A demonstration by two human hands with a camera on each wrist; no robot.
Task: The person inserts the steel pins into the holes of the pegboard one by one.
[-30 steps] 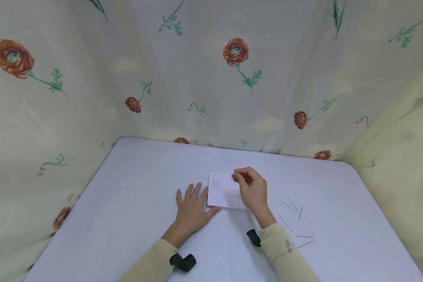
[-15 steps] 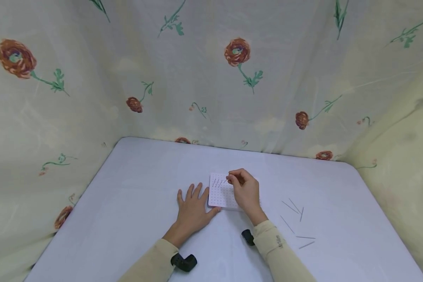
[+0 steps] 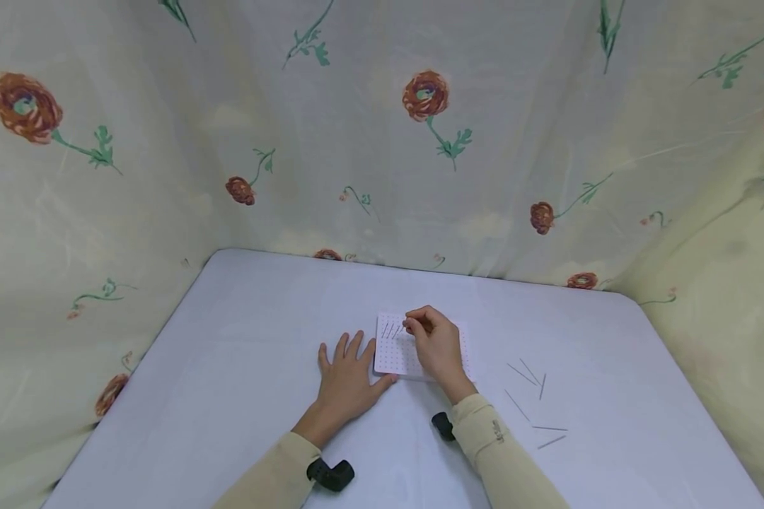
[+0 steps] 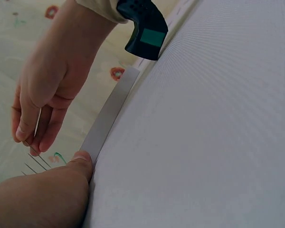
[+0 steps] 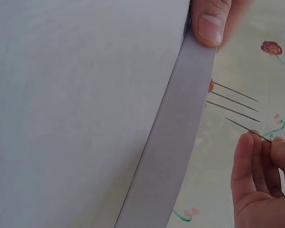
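Note:
A white board (image 3: pixel 395 359) dotted with rows of small holes lies on the table. Three thin metal pins (image 5: pixel 235 100) stand upright in it near its far left corner. My right hand (image 3: pixel 439 346) pinches another thin pin (image 5: pixel 240 125) between thumb and fingertips, beside the row. In the right wrist view, the lower end of this pin shows above the board's surface, apart from it. My left hand (image 3: pixel 346 382) lies spread on the table at the board's left side, its thumb (image 5: pixel 211 28) touching the near left corner.
Several loose pins (image 3: pixel 542 387) are scattered on the white table (image 3: pixel 261 318) to the right of the board. Dark wrist devices (image 3: pixel 331 474) sit under both sleeves. A flowered curtain (image 3: pixel 356 141) surrounds the table's back and sides.
My right hand has moved left over the board with its pin, closer to the three standing pins. My left hand has stayed in place.

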